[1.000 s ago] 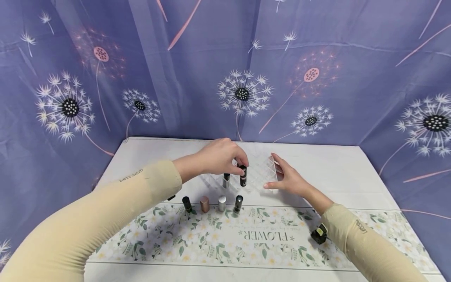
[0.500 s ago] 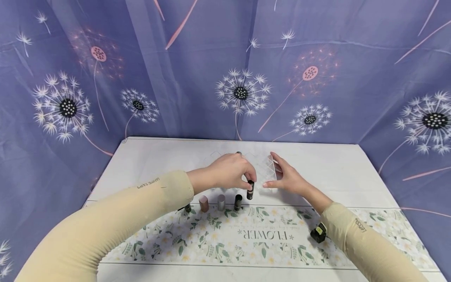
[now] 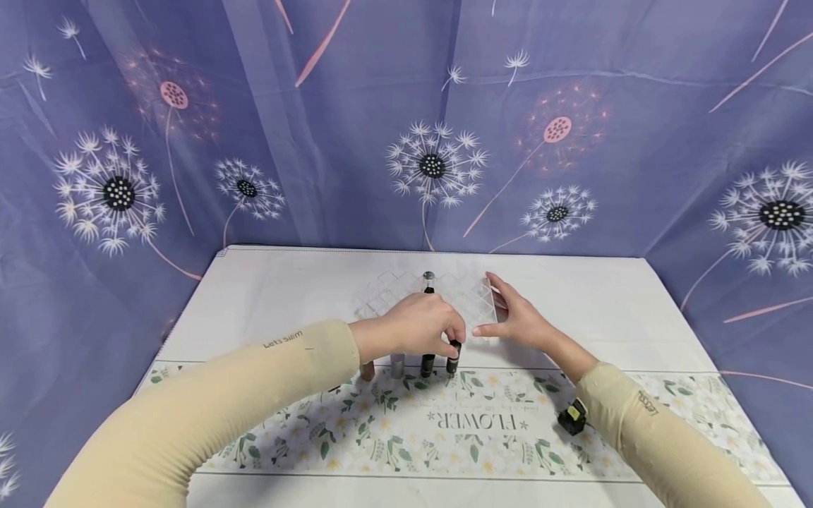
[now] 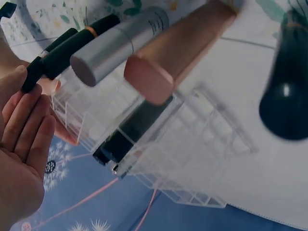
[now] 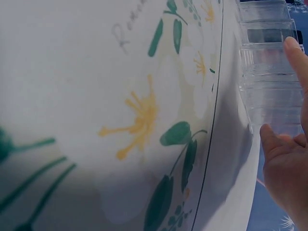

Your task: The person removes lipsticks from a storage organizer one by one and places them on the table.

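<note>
My left hand (image 3: 422, 324) pinches a black lipstick tube (image 3: 453, 358) between thumb and fingers, at the right end of a row of lipsticks. Beside it in the row stand a black tube with an orange ring (image 4: 79, 47), a silver tube (image 4: 120, 45) and a rose-gold tube (image 4: 178, 53). Behind the row is a clear plastic organizer (image 3: 475, 300) with slanted dividers. My right hand (image 3: 517, 317) holds its right end, thumb at the front and fingers at the back. Dark tubes (image 4: 137, 127) lie in one of its compartments.
Another dark tube (image 4: 288, 86) stands at the other end of the row in the left wrist view. A small black object with a yellow-green patch (image 3: 572, 418) is beside the right sleeve. A purple dandelion-print curtain (image 3: 356, 141) hangs behind the white, flower-banded table cover (image 3: 571, 282).
My left hand has come from over the organizer toward the front right, bringing the black lipstick tube down to the row's end. My right hand has stayed on the organizer.
</note>
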The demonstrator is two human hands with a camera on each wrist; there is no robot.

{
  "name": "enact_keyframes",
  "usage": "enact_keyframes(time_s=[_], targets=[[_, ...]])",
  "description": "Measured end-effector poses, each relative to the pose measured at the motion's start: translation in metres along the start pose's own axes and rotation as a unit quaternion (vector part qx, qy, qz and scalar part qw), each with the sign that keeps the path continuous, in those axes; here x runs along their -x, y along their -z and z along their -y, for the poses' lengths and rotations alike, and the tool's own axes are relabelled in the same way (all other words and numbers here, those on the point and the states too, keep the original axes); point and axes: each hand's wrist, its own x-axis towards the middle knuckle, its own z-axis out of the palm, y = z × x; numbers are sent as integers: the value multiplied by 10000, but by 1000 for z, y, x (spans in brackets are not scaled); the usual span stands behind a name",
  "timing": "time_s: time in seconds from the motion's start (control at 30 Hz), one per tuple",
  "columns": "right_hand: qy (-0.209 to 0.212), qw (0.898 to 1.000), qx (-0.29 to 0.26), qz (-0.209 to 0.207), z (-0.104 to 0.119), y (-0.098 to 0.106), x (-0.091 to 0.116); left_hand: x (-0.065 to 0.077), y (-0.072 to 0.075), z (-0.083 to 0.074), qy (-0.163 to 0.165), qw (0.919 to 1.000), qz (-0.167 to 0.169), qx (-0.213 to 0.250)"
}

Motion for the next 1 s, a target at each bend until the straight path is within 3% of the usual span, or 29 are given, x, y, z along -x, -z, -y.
enact_keyframes(time_s=[0.27, 0.5, 1.0], targets=[[-7, 10000, -76, 36, 1, 1, -1, 2, -12, -4, 151, 9998, -31, -144], [3, 9999, -104, 52, 0, 1, -1, 2, -19, -6, -28, 9992, -178, -359], [30, 10000, -68, -2, 1, 0, -1, 3, -20, -8, -10, 9987, -173, -486]])
